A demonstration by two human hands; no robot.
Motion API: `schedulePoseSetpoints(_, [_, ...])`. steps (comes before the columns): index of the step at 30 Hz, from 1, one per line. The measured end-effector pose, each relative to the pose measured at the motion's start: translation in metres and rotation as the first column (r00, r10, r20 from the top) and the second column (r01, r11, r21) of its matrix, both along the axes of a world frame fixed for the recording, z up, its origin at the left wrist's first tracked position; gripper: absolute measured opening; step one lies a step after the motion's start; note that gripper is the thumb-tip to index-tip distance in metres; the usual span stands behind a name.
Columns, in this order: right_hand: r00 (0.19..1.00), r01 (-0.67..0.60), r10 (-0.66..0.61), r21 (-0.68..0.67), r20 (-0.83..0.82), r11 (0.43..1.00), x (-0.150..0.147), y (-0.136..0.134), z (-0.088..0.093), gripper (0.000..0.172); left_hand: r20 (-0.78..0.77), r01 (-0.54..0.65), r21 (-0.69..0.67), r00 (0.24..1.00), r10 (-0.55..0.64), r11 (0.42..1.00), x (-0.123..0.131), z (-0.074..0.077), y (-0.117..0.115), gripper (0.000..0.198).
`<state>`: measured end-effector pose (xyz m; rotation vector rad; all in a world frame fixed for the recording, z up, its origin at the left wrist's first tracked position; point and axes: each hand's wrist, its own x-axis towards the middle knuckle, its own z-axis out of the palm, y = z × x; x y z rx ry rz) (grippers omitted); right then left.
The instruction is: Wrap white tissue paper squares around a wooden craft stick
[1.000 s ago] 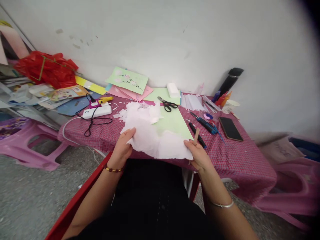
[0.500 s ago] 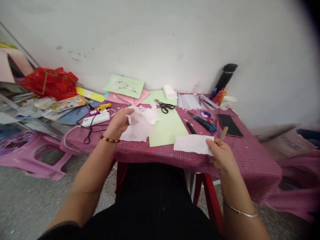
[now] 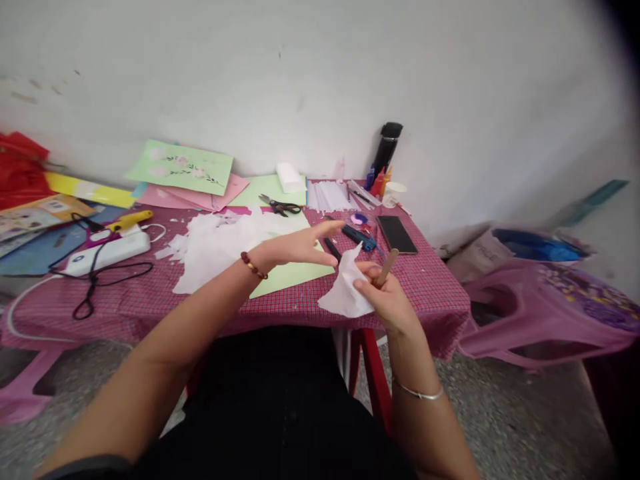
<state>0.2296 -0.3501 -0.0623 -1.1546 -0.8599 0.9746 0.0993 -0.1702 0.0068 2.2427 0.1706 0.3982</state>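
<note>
My right hand (image 3: 383, 293) is closed on a torn piece of white tissue paper (image 3: 345, 293) and a wooden stick (image 3: 387, 265), held over the near edge of the table. My left hand (image 3: 300, 245) reaches toward it with fingers stretched out and nothing in them, hovering over a light green sheet (image 3: 293, 270). A heap of white tissue paper (image 3: 210, 243) lies on the red checked tablecloth (image 3: 425, 287) to the left.
Black scissors (image 3: 279, 207), a phone (image 3: 397, 233), pens, white strips and a black flask (image 3: 387, 148) sit at the back right. A white power bank (image 3: 107, 252) with cables and a yellow glue gun (image 3: 131, 220) lie left. Pink stools (image 3: 540, 313) stand beside the table.
The left hand has let go of the crumpled tissue onto the heap and reached across to the right hand. The right hand drew its tissue piece in. The view has swung right.
</note>
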Motion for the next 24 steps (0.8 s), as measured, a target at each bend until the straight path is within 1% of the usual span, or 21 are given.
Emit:
schedulePoseSetpoints(1, [1.0, -0.02, 0.02, -0.004, 0.012, 1.0, -0.001, -0.002, 0.001, 0.024, -0.007, 0.097, -0.105, 0.995, -0.098, 0.99, -0.003, -0.001, -0.004, 0.073])
schedulePoseSetpoints(2, [0.999, -0.039, 0.039, -0.011, 0.023, 0.999, -0.003, -0.003, 0.002, 0.023, -0.007, 0.161, -0.201, 0.986, -0.166, 0.966, -0.005, -0.002, -0.007, 0.072])
schedulePoseSetpoints(3, [0.998, -0.058, 0.058, -0.021, 0.032, 0.998, -0.004, -0.004, 0.003, 0.023, -0.011, 0.197, -0.287, 0.978, -0.209, 0.937, -0.008, -0.004, -0.01, 0.069])
schedulePoseSetpoints(5, [0.995, -0.092, 0.094, -0.041, 0.039, 0.995, -0.006, -0.006, 0.005, 0.023, -0.043, 0.212, -0.437, 0.966, -0.256, 0.874, -0.014, -0.009, -0.014, 0.052])
schedulePoseSetpoints(7, [0.992, -0.12, 0.122, -0.056, 0.037, 0.991, -0.008, -0.007, 0.007, 0.023, -0.069, 0.158, -0.542, 0.97, -0.231, 0.825, -0.021, -0.016, -0.022, 0.032])
schedulePoseSetpoints(8, [0.991, -0.126, 0.129, -0.059, 0.037, 0.99, -0.009, -0.007, 0.007, 0.023, -0.065, 0.122, -0.569, 0.979, -0.193, 0.813, -0.026, -0.018, -0.027, 0.026])
schedulePoseSetpoints(9, [0.991, -0.127, 0.13, -0.061, 0.043, 0.99, -0.01, -0.006, 0.008, 0.023, -0.049, 0.087, -0.572, 0.989, -0.14, 0.816, -0.032, -0.02, -0.034, 0.022])
schedulePoseSetpoints(10, [0.99, -0.129, 0.132, -0.066, 0.054, 0.989, -0.012, -0.006, 0.008, 0.022, -0.03, 0.046, -0.546, 0.997, -0.074, 0.837, -0.038, -0.022, -0.04, 0.02])
schedulePoseSetpoints(11, [0.987, -0.137, 0.143, -0.074, 0.072, 0.988, -0.013, -0.005, 0.009, 0.022, -0.009, -0.006, -0.486, 1.0, 0.002, 0.874, -0.044, -0.022, -0.047, 0.019])
schedulePoseSetpoints(13, [0.972, -0.19, 0.201, -0.098, 0.121, 0.977, -0.017, -0.003, 0.011, 0.021, 0.052, -0.147, -0.279, 0.985, 0.167, 0.949, -0.055, -0.023, -0.058, 0.017])
schedulePoseSetpoints(14, [0.958, -0.228, 0.244, -0.11, 0.152, 0.967, -0.019, -0.002, 0.013, 0.021, 0.099, -0.217, -0.151, 0.967, 0.233, 0.964, -0.061, -0.023, -0.061, 0.016])
schedulePoseSetpoints(15, [0.941, -0.266, 0.284, -0.117, 0.185, 0.957, -0.021, -0.001, 0.015, 0.022, 0.15, -0.275, -0.022, 0.95, 0.275, 0.961, -0.065, -0.023, -0.063, 0.014])
schedulePoseSetpoints(16, [0.925, -0.288, 0.307, -0.114, 0.223, 0.951, -0.024, -0.001, 0.017, 0.022, 0.199, -0.313, 0.1, 0.936, 0.289, 0.944, -0.07, -0.024, -0.065, 0.013])
schedulePoseSetpoints(17, [0.915, -0.284, 0.3, -0.1, 0.269, 0.954, -0.027, 0.0, 0.021, 0.023, 0.234, -0.332, 0.21, 0.93, 0.282, 0.92, -0.073, -0.025, -0.065, 0.011])
schedulePoseSetpoints(18, [0.911, -0.25, 0.26, -0.073, 0.32, 0.965, -0.03, 0.0, 0.025, 0.023, 0.252, -0.339, 0.31, 0.93, 0.267, 0.888, -0.077, -0.025, -0.065, 0.011])
schedulePoseSetpoints(19, [0.908, -0.195, 0.193, -0.034, 0.371, 0.98, -0.034, 0.001, 0.029, 0.024, 0.261, -0.345, 0.395, 0.931, 0.255, 0.851, -0.08, -0.026, -0.065, 0.012])
schedulePoseSetpoints(21, [0.897, -0.068, 0.03, 0.071, 0.442, 0.995, -0.043, 0.003, 0.038, 0.024, 0.281, -0.375, 0.516, 0.923, 0.261, 0.77, -0.085, -0.026, -0.064, 0.013])
schedulePoseSetpoints(23, [0.885, 0.029, -0.109, 0.179, 0.454, 0.983, -0.053, 0.005, 0.045, 0.019, 0.316, -0.422, 0.584, 0.905, 0.285, 0.693, -0.089, -0.026, -0.065, 0.013])
schedulePoseSetpoints(24, [0.879, 0.053, -0.149, 0.218, 0.452, 0.975, -0.057, 0.006, 0.048, 0.015, 0.335, -0.445, 0.609, 0.895, 0.295, 0.657, -0.091, -0.026, -0.065, 0.013])
